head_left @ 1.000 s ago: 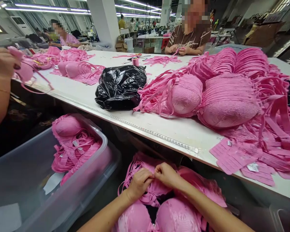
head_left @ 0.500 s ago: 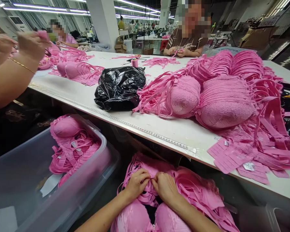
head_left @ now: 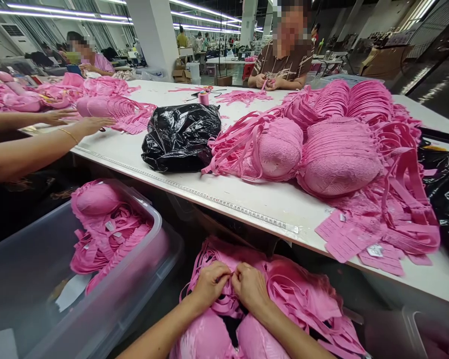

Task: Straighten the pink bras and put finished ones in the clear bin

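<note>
A stack of pink bras (head_left: pixel 269 319) lies in my lap below the table edge. My left hand (head_left: pixel 209 285) and my right hand (head_left: pixel 251 286) sit together on top of it, fingers curled. Both pinch a pink strap (head_left: pixel 231 275) of the top bra between them. The two padded cups (head_left: pixel 224 341) show between my forearms.
A white table (head_left: pixel 247 199) carries a large pile of pink bras (head_left: pixel 333 149), pink tags (head_left: pixel 355 239) and a black plastic bag (head_left: pixel 181 137). A clear bin (head_left: pixel 97 299) with bras stands at left. A co-worker's arms (head_left: pixel 41 144) reach over the table at left; another person sits across.
My hands have drawn slightly closer together on the strap. The co-worker's arms at left dropped from raised to lying flat on the table. The view shifted a little.
</note>
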Tool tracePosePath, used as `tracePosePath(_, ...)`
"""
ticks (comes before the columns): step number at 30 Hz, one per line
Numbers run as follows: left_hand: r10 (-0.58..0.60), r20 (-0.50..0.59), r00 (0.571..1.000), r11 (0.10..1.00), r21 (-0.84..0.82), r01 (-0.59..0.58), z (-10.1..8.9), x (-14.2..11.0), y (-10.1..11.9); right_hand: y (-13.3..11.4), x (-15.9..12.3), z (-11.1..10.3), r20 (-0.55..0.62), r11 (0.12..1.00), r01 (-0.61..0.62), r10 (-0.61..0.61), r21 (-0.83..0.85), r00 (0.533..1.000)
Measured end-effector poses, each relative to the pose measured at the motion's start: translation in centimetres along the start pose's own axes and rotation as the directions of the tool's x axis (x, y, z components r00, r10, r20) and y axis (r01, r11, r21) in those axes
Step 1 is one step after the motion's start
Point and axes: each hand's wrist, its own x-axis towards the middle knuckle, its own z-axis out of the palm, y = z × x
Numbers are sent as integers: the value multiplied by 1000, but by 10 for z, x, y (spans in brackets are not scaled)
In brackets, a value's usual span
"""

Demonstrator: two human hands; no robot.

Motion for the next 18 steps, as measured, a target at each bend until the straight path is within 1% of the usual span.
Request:
tracePosePath(2,66,62,996,994,78,-70,-5,-3,-1,2,-1,2,-20,999,29,-28,20,999)
tracePosePath(4,109,96,989,984,129,-121,-9,-6,-2,3,-2,5,-63,995,86,-83,53,995)
tracePosePath(5,124,95,988,982,129,-136,-10,-7,-2,3,-3,7,-98,989,130,-123,76,988)
tracePosePath(7,128,44,991,988,76,-131,-9,-6,-2,3,-4,10,-189,963,243,-218,118,957)
tracePosePath(8,101,1,995,994,35,-101,-7,-4,-1,3,-4,10,-233,945,300,-265,132,936)
tracePosePath(9,45,-42,998,999,-5,-45,-4,-2,1,3,-4,9,-274,926,351,-304,141,912)
tracePosePath(11,-130,-110,985,989,-79,122,2,5,5,4,-3,7,-319,897,414,-351,156,880)
tracePosePath(13,-287,-122,950,954,-132,271,6,10,9,6,-2,4,-305,891,413,-348,185,887)
tracePosePath(14,-329,-113,937,939,-147,312,6,11,10,8,-1,2,-285,893,399,-335,207,898)
tracePosePath(15,-342,-97,935,933,-154,326,5,11,12,10,-1,2,-267,895,381,-318,232,910)
tracePosePath(16,-328,-76,942,937,-154,314,2,10,13,12,-1,2,-256,896,361,-297,259,920)
tracePosePath(18,-257,-30,966,958,-142,250,-4,6,15,13,-2,3,-252,888,338,-266,313,930)
